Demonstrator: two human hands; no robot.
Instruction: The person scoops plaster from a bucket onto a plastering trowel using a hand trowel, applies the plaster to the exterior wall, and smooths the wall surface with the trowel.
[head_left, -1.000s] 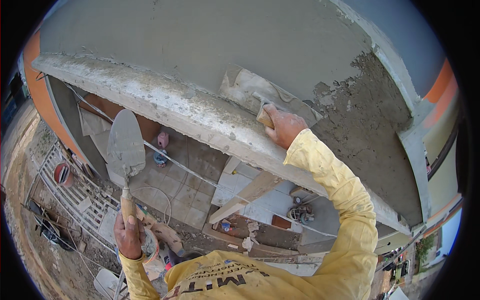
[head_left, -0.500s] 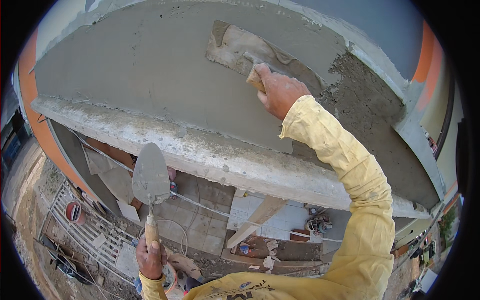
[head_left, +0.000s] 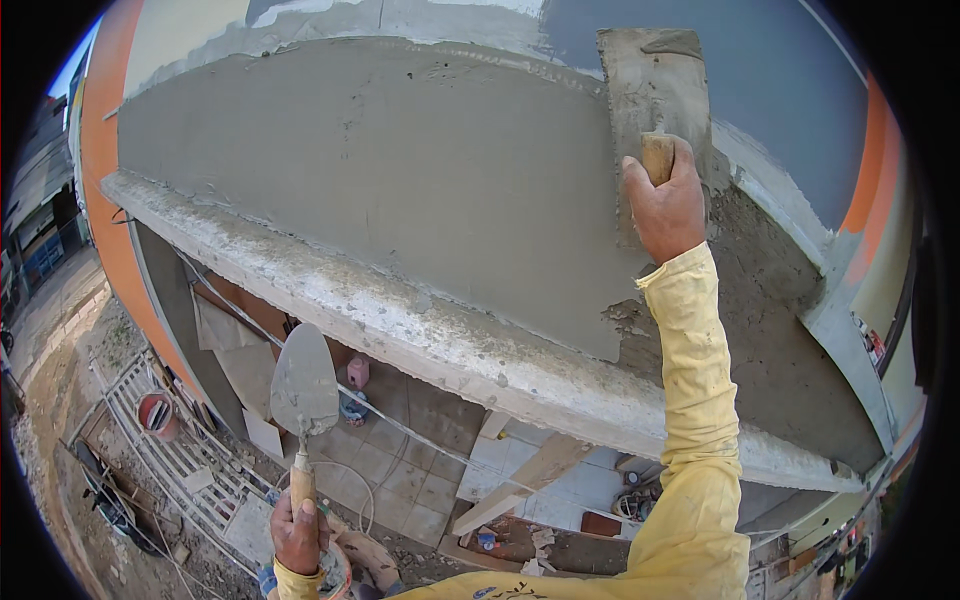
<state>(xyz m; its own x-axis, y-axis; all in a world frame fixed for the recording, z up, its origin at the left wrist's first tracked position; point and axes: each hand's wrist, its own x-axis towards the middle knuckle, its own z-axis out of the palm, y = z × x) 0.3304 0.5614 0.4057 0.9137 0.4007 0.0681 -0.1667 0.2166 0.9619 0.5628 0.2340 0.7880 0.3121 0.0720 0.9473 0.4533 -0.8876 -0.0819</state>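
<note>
The right hand [head_left: 668, 212] grips a rectangular float [head_left: 655, 90] over the upper right edge of the grey plaster [head_left: 480, 170]; the left hand [head_left: 298, 532] holds a rounded trowel [head_left: 305, 385] — the concrete ledge [head_left: 430, 330] juts between them. Past its lower edge — white cable [head_left: 410, 428], wooden beam [head_left: 525, 483], red bucket [head_left: 158, 415].

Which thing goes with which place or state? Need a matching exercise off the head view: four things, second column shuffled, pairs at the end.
Things
1. Rounded trowel
2. Rectangular trowel
3. Bucket
4. Ledge

Places and states
A. Whitish, slanting down to the right below the grey plaster
B. In the right hand, at the upper right
C. Reddish, at the lower left of the picture
D. Blade up, in the left hand

Pairs: 1-D, 2-B, 3-C, 4-A
</note>
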